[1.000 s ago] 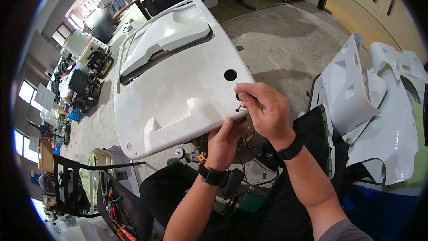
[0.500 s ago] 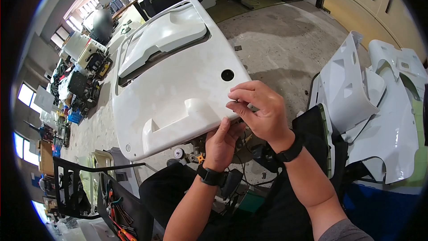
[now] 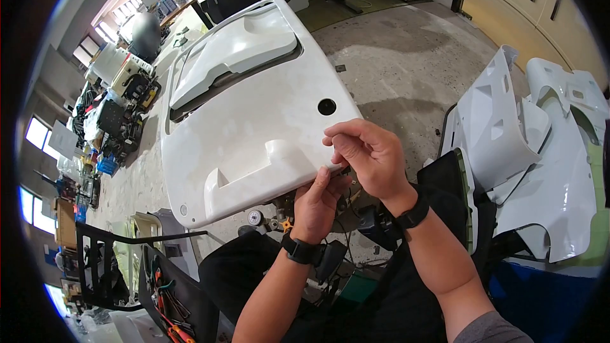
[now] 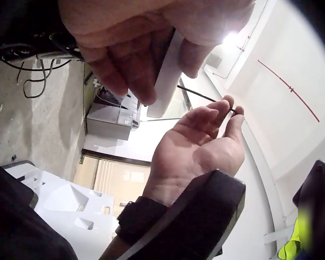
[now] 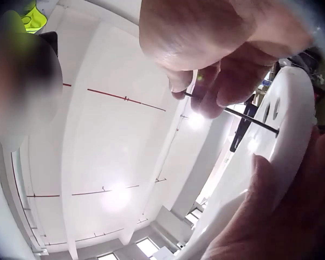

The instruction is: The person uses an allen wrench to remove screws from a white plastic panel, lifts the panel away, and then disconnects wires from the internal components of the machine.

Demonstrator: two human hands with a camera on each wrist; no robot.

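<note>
A large white moulded panel (image 3: 254, 105) lies tilted before me in the head view, with a dark round hole (image 3: 326, 107) near its right corner. My left hand (image 3: 314, 206) grips the near edge, thumb on top and fingers underneath. Over the right corner, my right hand (image 3: 375, 159) pinches a thin black hex key (image 5: 253, 122) by its upper end. The key's lower end meets the panel's face in the right wrist view, close to the left thumb. Seen from the left wrist, the key (image 4: 197, 93) runs slanting from the panel's edge to the right fingertips.
White moulded parts (image 3: 502, 127) stand on the right. Under the near edge sit a round gauge (image 3: 255, 218) and cables. A black tray of tools (image 3: 170, 298) is at lower left, beside a black frame (image 3: 101, 260). Equipment (image 3: 117, 114) lines the left side.
The right fingers have shifted and turned about the hex key's upper end, now hiding it in the head view. The left hand keeps its hold on the panel's edge.
</note>
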